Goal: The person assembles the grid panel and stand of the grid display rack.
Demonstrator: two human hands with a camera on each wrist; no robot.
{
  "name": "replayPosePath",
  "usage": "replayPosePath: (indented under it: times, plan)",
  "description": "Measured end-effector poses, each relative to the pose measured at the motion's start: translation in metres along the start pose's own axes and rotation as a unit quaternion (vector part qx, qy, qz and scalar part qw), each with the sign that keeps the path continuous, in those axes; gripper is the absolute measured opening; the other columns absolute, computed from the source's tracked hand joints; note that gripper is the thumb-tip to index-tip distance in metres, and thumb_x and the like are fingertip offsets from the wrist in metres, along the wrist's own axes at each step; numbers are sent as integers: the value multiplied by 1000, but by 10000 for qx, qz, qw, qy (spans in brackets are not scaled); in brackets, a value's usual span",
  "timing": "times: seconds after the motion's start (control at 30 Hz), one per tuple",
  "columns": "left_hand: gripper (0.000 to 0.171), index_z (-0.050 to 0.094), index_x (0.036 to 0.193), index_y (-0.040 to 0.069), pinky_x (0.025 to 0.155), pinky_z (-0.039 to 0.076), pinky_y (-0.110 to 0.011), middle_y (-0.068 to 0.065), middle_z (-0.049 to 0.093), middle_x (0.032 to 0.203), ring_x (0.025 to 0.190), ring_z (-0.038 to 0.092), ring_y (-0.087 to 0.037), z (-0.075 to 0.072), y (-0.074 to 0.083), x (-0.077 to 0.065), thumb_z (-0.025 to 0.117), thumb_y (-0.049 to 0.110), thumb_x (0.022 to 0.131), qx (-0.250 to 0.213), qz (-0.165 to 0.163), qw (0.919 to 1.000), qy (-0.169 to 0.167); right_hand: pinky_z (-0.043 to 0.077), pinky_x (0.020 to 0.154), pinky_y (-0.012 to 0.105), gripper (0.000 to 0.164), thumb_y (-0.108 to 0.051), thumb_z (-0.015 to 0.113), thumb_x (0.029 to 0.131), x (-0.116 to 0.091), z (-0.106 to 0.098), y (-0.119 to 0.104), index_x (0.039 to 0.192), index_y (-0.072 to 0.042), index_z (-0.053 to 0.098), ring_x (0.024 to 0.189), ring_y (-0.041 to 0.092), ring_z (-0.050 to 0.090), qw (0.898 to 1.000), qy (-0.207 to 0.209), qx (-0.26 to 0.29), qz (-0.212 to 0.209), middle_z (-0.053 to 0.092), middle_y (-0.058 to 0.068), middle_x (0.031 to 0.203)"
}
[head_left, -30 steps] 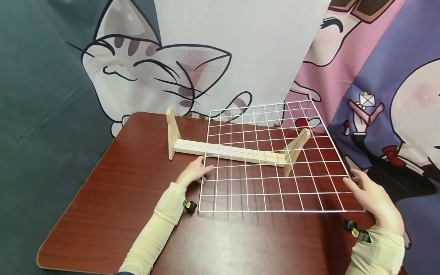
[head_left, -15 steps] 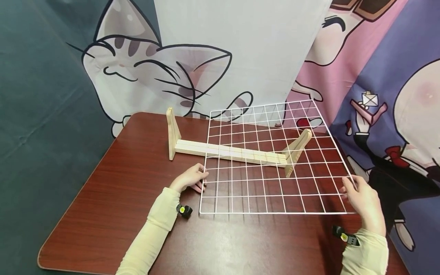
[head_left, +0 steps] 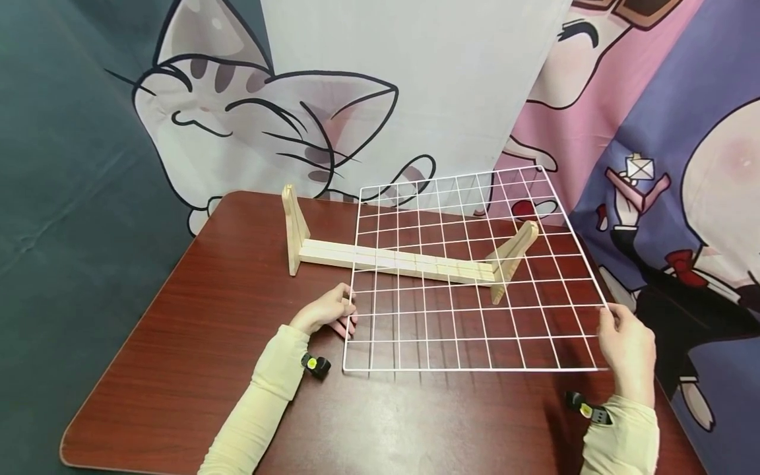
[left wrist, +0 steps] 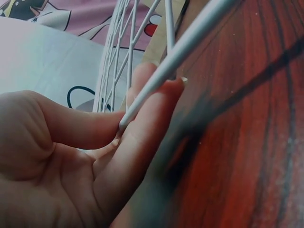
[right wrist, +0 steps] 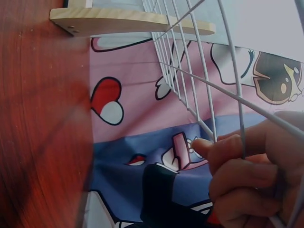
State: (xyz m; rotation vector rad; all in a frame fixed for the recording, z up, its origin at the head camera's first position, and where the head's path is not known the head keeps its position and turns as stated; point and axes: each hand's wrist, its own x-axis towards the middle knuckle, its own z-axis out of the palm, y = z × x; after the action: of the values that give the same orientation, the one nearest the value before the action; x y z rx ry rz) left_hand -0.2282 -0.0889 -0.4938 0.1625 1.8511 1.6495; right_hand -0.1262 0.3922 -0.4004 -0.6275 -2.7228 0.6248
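Observation:
A white wire grid panel slants over a wooden stand made of a long bar between two upright end pieces. My left hand pinches the panel's left edge wire between thumb and fingers; the left wrist view shows that wire lying across the fingers. On the opposite side, my right hand grips the right edge, and in the right wrist view its curled fingers wrap the wires. Part of the stand shows through the mesh, and its right end piece appears beyond the wires.
The stand and panel are over a reddish-brown wooden table with a rounded left corner. Behind it hangs a cloth backdrop printed with cartoon figures, close to the table's back and right edges.
My right hand has come inward from the right and taken hold of the panel's right edge. My left hand has slid slightly nearer along the left edge and closed around it.

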Motion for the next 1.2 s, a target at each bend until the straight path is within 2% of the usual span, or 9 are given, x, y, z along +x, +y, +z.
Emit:
replayPosePath:
  times: [0.2,0.43,0.63,0.8,0.9,1.0,1.03,1.13,1.2]
  plan:
    - [32,25,122,-6,53,58,-35,-10,54,75,55,63,-17,1,2,-2,38,-7,93,54,65,10000,53,41,74,57,36,-21,42,99,-3,2,-1,120,1,62,92,52,59,9990,431,45,-54,67,28,91]
    - [32,25,125,-6,50,57,-32,-9,54,76,54,62,-16,0,6,-3,38,-6,96,73,78,9998,165,40,75,58,35,-19,44,99,-4,3,-2,118,1,63,92,54,58,9976,660,157,-161,66,30,93]
    - [34,23,128,-5,49,56,-30,-8,53,74,54,61,-16,0,11,-2,37,-5,98,11,139,9995,269,39,65,49,33,-18,45,98,-3,3,-3,118,0,65,82,49,59,9954,890,278,-212,66,27,86]
    - [35,20,132,-3,53,58,-32,-7,54,75,56,61,-16,0,12,-2,34,-2,100,-41,261,9993,273,38,67,50,33,-20,45,99,-4,2,-5,118,-2,65,85,50,58,9936,1040,415,-152,66,26,90]
    - [36,17,136,-1,56,59,-35,-9,55,78,58,63,-16,0,12,-3,31,2,102,-123,295,9994,152,36,62,44,32,-21,46,98,-4,1,-6,117,-4,66,83,47,58,9920,1169,473,-88,66,-7,64]
    - [37,13,138,3,56,59,-37,-10,55,79,58,64,-17,-1,11,-3,28,6,104,-217,297,9993,-13,32,58,35,32,-22,48,98,-4,-1,-6,116,-6,67,67,28,57,9898,1324,530,-40,37,-40,52]
    - [37,12,138,4,56,59,-37,-10,55,79,57,64,-17,-1,11,-3,28,7,105,-254,317,9992,-54,31,57,33,32,-23,48,98,-4,-1,-6,116,-7,68,61,16,54,9892,1355,555,-14,26,-46,53]
    - [37,11,138,5,54,58,-35,-8,53,74,55,63,-16,-1,12,-3,27,8,105,-274,416,9987,-94,29,56,29,32,-25,48,98,-4,-3,-7,115,-8,68,53,-11,36,9869,1457,690,15,27,-47,52]
    - [37,11,139,5,52,57,-32,-6,51,72,54,62,-15,-1,13,-3,27,8,105,-288,496,9983,-55,28,56,27,32,-26,48,97,-5,-3,-8,115,-9,69,53,-19,27,9855,1493,798,60,29,-47,53]
